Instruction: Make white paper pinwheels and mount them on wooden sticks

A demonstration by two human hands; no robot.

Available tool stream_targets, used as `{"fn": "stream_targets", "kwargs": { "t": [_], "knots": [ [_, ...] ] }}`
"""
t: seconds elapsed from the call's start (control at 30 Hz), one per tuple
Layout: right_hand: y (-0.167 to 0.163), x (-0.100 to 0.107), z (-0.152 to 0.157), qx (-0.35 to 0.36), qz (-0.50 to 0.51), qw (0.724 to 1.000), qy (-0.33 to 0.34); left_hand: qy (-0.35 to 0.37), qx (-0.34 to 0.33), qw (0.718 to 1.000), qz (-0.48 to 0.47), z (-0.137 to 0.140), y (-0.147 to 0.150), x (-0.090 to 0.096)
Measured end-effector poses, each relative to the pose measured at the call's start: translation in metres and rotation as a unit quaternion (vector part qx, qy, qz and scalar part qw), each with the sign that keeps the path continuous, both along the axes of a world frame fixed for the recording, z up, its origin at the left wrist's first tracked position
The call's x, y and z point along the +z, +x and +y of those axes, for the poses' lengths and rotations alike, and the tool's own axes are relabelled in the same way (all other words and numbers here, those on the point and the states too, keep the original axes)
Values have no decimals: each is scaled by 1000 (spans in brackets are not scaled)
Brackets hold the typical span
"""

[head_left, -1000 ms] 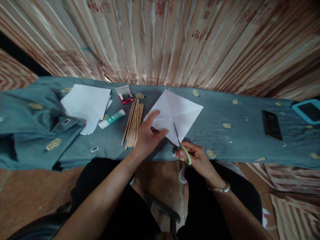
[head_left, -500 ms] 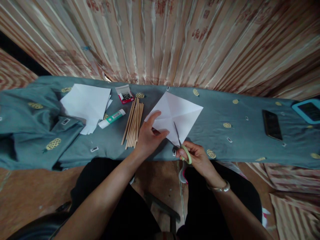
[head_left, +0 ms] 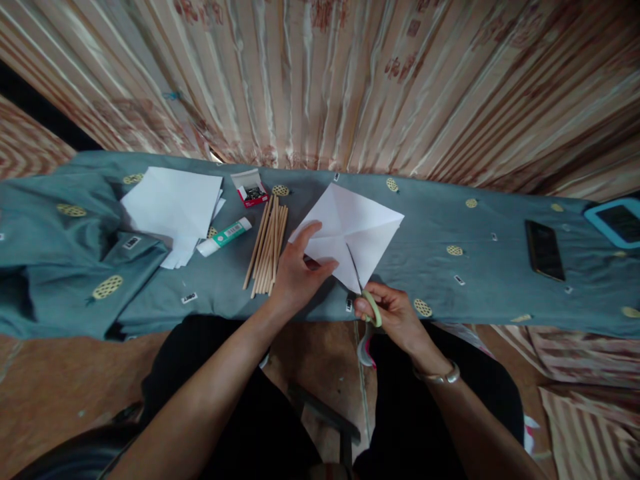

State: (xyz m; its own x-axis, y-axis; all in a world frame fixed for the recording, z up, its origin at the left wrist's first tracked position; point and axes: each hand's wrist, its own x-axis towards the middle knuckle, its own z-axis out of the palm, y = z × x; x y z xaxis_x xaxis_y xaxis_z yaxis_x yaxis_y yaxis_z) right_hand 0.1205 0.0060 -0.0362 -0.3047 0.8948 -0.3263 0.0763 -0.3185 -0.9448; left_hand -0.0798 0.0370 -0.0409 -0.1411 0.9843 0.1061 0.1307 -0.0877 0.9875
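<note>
A creased square of white paper [head_left: 357,217] lies turned like a diamond in front of me. My left hand [head_left: 300,270] grips its left side, with the thumb and fingers on the sheet. My right hand [head_left: 390,310] holds scissors [head_left: 373,308] with pale green handles. Their blades run up into the paper from its near corner toward the middle, where the creases cross. The lower blade is hidden under the sheet.
Left of my hands lie several wooden sticks [head_left: 270,250], a glue stick [head_left: 225,237], a small red-and-white box [head_left: 251,190] with dark bits inside, and stacked white paper [head_left: 175,200]. A phone [head_left: 545,250] and a blue-framed device [head_left: 617,223] rest at right on the patterned cloth [head_left: 425,260].
The scissor blades have come closer together on the paper as my right hand squeezed the handles. The paper's right corner has shifted slightly; my left hand stays in place.
</note>
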Motion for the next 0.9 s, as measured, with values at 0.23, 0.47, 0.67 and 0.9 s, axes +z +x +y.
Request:
{"fn": "stream_targets", "kwargs": {
  "t": [0.23, 0.47, 0.67, 0.9],
  "knots": [
    [3, 2, 0, 59, -23, 998, 4, 9, -1, 1000, -13, 2, -3, -1],
    [47, 22, 5, 169, -44, 985, -12, 49, 62, 996, 31, 19, -29, -4],
    [85, 23, 26, -103, -25, 990, 93, 72, -16, 989, 125, 14, -26, -1],
    [60, 18, 46, -135, -64, 980, 133, 43, -137, 984, 102, 0, -2, 5]
  ]
}}
